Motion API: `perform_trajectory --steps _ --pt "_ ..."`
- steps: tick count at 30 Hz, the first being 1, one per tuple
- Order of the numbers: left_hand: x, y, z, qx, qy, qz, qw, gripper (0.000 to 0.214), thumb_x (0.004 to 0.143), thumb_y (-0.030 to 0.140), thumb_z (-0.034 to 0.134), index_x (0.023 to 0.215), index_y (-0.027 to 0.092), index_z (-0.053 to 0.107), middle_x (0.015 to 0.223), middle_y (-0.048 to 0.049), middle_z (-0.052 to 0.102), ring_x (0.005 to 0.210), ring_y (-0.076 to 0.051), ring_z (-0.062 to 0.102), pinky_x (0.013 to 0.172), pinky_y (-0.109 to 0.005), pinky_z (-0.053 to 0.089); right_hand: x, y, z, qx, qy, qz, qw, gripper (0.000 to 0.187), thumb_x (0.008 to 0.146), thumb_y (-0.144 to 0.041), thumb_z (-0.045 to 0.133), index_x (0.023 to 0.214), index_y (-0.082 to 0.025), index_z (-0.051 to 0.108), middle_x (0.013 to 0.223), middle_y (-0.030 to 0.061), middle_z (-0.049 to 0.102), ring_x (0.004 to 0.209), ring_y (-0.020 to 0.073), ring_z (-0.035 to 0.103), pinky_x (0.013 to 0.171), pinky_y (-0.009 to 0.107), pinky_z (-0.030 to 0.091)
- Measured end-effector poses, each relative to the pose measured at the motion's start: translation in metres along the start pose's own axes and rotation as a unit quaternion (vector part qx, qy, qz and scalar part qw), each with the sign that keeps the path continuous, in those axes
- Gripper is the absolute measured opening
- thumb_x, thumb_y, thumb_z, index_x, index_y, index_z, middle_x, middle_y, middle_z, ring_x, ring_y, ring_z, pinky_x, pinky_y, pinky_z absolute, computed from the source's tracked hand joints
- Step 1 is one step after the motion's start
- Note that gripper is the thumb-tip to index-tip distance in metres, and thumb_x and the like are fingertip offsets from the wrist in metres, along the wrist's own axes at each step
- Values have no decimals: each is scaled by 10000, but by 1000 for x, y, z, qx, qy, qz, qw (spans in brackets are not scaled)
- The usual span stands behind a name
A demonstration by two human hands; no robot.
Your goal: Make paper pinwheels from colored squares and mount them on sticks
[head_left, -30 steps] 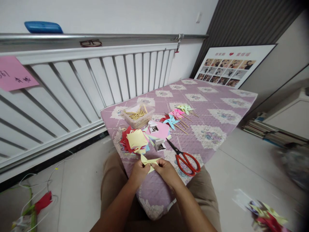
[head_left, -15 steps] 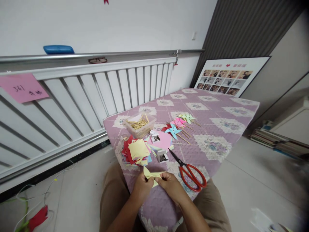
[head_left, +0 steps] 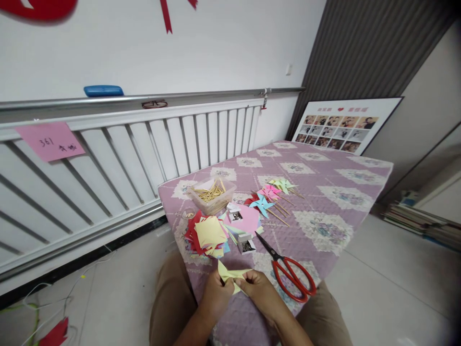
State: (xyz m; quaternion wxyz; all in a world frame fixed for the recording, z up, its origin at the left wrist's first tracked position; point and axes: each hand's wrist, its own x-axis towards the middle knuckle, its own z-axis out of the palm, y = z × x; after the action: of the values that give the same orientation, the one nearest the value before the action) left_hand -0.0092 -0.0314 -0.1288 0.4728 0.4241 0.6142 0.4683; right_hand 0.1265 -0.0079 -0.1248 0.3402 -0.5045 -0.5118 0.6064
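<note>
Between my two hands is a yellow paper pinwheel point(head_left: 226, 273), its blades folded in toward the middle. My left hand point(head_left: 218, 294) pinches it from the left, and my right hand point(head_left: 262, 290) grips it from the right with thumb and fingers near the centre. The fingertips cover its middle. Just beyond lies a stack of coloured paper squares point(head_left: 211, 231), yellow on top. A small open box of metal pins point(head_left: 247, 246) stands close by. To the right rest red-handled scissors point(head_left: 288, 269), blades pointing away from me.
Farther back are a clear plastic box of wooden sticks point(head_left: 213, 194), another small box point(head_left: 235, 214), pink paper point(head_left: 248, 218) and several finished pinwheels on sticks point(head_left: 261, 205). A radiator point(head_left: 173, 144) runs along the table's left side. The patterned cloth point(head_left: 324, 228) covers the table.
The view has tilted up slightly, so everything sits a little lower and more to the right in the picture. Both hands keep their hold on the yellow paper pinwheel.
</note>
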Motion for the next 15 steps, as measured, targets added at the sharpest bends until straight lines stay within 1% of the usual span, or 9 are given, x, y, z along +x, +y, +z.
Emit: perform_trajectory --steps 2,4,8,11,13,15 --pt "-1 0 1 14 12 0 1000 76 683 106 569 711 148 625 689 -34 676 628 -159 583 585 -238 423 1 1 -1 -6 5 -4 1000 283 639 -436 719 598 -183 599 574 -28 586 539 129 467 525 246 359" --pt "-1 0 3 19 22 2 1000 80 676 102 574 710 159 618 681 -22 673 627 -158 584 582 -234 420 1 2 -1 -16 6 -11 1000 283 645 -437 710 590 -184 597 575 -26 588 545 132 468 526 246 360" --pt "-3 3 5 13 16 19 1000 129 684 101 561 766 166 637 738 -27 698 678 -168 613 628 -239 440 0 -1 -2 -26 -5 -25 999 275 651 -430 703 581 -183 605 571 -23 584 548 133 461 535 250 358" --pt "-4 7 3 18 12 7 1000 125 677 97 565 758 162 634 731 -33 691 675 -170 607 632 -244 437 -3 -6 -3 -17 -9 -15 1000 285 638 -448 714 579 -186 617 568 -16 598 545 139 471 525 252 359" --pt "-3 10 -1 16 -14 -17 1000 102 680 102 565 741 158 623 697 -25 669 629 -156 577 595 -242 416 -5 -10 -3 -14 -14 -3 1000 303 629 -473 717 577 -189 626 557 -10 606 539 147 488 521 256 371" --pt "-1 12 -6 14 -61 -34 997 73 692 115 556 720 157 608 642 -8 631 559 -133 525 540 -239 374 -6 -14 -3 -24 -15 -4 1000 316 621 -489 722 568 -190 633 543 -4 612 532 155 507 522 263 387"
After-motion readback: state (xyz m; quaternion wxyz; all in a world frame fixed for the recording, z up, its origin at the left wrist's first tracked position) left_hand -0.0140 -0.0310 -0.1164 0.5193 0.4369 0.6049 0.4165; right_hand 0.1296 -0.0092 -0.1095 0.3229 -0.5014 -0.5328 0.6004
